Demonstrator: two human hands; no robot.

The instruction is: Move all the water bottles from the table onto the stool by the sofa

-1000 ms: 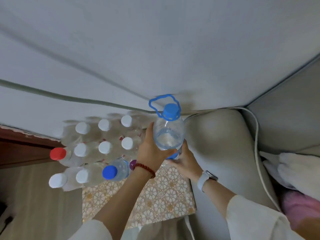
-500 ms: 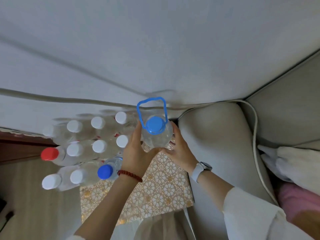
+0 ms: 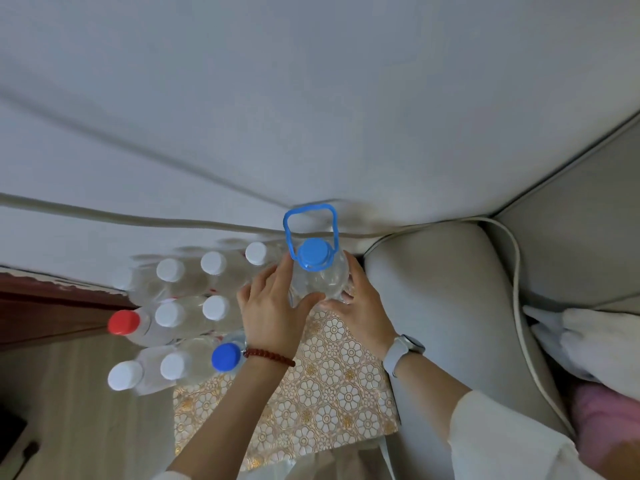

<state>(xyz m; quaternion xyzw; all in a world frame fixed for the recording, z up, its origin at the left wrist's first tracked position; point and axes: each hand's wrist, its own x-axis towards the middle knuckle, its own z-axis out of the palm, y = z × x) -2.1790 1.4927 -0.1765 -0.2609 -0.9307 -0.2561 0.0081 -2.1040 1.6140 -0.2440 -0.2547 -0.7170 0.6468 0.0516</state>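
Observation:
A large clear water bottle (image 3: 320, 277) with a light blue cap and upright blue carry handle stands at the far right corner of the stool (image 3: 332, 393), which has a gold floral cover. My left hand (image 3: 273, 306) grips its left side and my right hand (image 3: 360, 306) grips its right side, thumbs meeting in front. Several smaller bottles stand packed on the stool's left part: white-capped ones (image 3: 214, 308), a red-capped one (image 3: 123, 322) and a dark-blue-capped one (image 3: 226, 357). The large bottle's base is hidden behind my hands.
The grey sofa arm (image 3: 433, 306) sits right against the stool. A white cable (image 3: 517, 271) runs over the sofa. White cloth (image 3: 595, 341) and something pink (image 3: 609, 420) lie on the seat. A white wall is behind; dark wooden skirting (image 3: 52, 306) lies left.
The large bottle came down from tilted in the air to upright at the stool's far right corner. Both hands followed it and now hold its sides.

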